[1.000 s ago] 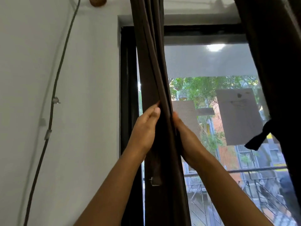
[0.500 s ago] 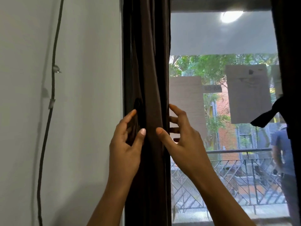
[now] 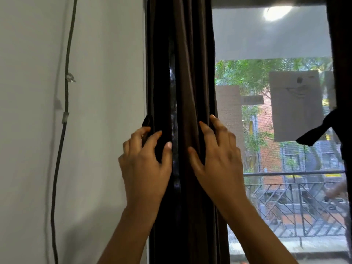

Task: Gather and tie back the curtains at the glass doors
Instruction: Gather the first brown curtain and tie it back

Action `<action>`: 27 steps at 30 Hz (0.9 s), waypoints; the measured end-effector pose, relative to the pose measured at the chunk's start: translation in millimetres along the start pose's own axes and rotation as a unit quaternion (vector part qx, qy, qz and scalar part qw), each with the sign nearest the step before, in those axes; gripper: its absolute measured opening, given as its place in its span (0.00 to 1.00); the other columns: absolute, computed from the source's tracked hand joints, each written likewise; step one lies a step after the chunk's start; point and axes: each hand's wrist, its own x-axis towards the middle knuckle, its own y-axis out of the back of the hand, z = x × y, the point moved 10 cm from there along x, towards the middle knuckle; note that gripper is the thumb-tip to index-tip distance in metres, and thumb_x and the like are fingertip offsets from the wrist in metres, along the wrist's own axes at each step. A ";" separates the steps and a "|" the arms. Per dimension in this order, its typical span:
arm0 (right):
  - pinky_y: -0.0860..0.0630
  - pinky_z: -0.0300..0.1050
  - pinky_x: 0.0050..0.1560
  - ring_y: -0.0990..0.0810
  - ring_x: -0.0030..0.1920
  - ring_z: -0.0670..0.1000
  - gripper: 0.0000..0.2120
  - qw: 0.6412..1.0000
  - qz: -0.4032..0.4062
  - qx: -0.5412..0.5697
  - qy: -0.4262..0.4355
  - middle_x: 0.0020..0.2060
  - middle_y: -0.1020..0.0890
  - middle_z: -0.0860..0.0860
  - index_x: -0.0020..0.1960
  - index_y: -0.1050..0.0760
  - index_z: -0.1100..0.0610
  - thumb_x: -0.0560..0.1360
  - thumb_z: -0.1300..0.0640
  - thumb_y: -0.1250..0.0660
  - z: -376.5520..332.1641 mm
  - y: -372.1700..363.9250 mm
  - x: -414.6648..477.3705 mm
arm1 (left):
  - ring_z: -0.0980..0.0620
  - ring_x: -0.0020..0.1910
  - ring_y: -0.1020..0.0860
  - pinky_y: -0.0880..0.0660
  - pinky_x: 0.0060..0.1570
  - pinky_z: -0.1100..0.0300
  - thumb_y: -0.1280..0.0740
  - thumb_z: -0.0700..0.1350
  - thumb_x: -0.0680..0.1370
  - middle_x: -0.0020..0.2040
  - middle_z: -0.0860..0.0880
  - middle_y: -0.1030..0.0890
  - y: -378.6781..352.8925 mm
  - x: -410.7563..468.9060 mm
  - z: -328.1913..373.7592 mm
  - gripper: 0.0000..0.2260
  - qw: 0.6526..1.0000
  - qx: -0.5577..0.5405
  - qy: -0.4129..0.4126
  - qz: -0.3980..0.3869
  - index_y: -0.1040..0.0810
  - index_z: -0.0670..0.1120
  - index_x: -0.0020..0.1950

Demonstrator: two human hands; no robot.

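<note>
The left curtain (image 3: pixel 190 73), dark brown, hangs gathered in a narrow bundle along the left edge of the glass door (image 3: pixel 266 44). My left hand (image 3: pixel 146 161) rests on the bundle's left side, fingers spread, fingertips touching a small dark hook (image 3: pixel 147 121) by the wall. My right hand (image 3: pixel 219 155) presses the bundle's right folds with spread fingers, thumb on the front. Neither hand closes around the cloth. The right curtain (image 3: pixel 341 92) hangs at the far right, with a dark tie (image 3: pixel 320 130) sticking out from it.
A white wall (image 3: pixel 104 111) lies to the left, with a thin cable (image 3: pixel 65 92) clipped down it. Papers (image 3: pixel 295 105) are stuck on the glass. Outside are a balcony railing (image 3: pixel 295 197), trees and buildings.
Both hands have come lower on the bundle and let go of the pinched folds. My left hand has slid left to the hook; my right hand has spread over the right folds.
</note>
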 end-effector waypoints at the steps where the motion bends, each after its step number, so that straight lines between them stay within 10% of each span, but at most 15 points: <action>1: 0.27 0.54 0.54 0.33 0.67 0.56 0.26 1.000 -0.001 -0.017 0.000 0.70 0.32 0.56 0.68 0.32 0.56 0.73 0.48 0.36 -0.8 -1.6 3.7 | 0.48 0.60 0.28 0.27 0.54 0.53 0.36 0.53 0.78 0.62 0.48 0.27 -6.3 7.7 -1.9 0.19 1.000 0.002 0.015 -0.020 0.27 0.49 0.68; 5: 0.28 0.57 0.56 0.33 0.68 0.59 0.27 0.998 -0.013 -0.064 -0.002 0.70 0.34 0.58 0.66 0.30 0.57 0.71 0.47 0.32 -1.8 -8.4 21.4 | 0.49 0.53 0.23 0.27 0.46 0.59 0.33 0.47 0.77 0.61 0.47 0.26 -30.8 35.9 -13.8 0.24 0.997 0.016 0.031 -0.062 0.36 0.50 0.72; 13: 0.38 0.62 0.67 0.43 0.74 0.56 0.22 0.990 0.050 -0.114 0.061 0.74 0.39 0.57 0.65 0.29 0.55 0.74 0.50 0.34 -13.0 -7.0 30.1 | 0.58 0.38 0.20 0.23 0.42 0.69 0.30 0.46 0.76 0.44 0.53 0.19 -21.5 46.3 -33.3 0.12 0.986 -0.132 0.100 -0.012 0.23 0.48 0.59; 21: 0.36 0.49 0.70 0.20 0.43 0.50 0.10 0.993 -0.024 0.069 0.091 0.42 0.18 0.51 0.54 0.24 0.58 0.74 0.63 0.36 -24.2 3.4 16.8 | 0.64 0.38 0.20 0.24 0.40 0.72 0.28 0.45 0.74 0.41 0.60 0.20 13.8 25.4 -15.1 0.07 0.967 -0.226 0.118 0.007 0.21 0.48 0.52; 27: 0.28 0.37 0.43 0.24 0.38 0.45 0.14 0.984 -0.030 0.170 -0.036 0.39 0.21 0.44 0.59 0.26 0.53 0.74 0.64 0.35 -7.9 38.9 -2.0 | 0.60 0.38 0.18 0.19 0.41 0.59 0.27 0.42 0.73 0.41 0.60 0.18 29.8 12.1 13.8 0.10 0.948 -0.281 0.143 -0.048 0.20 0.54 0.52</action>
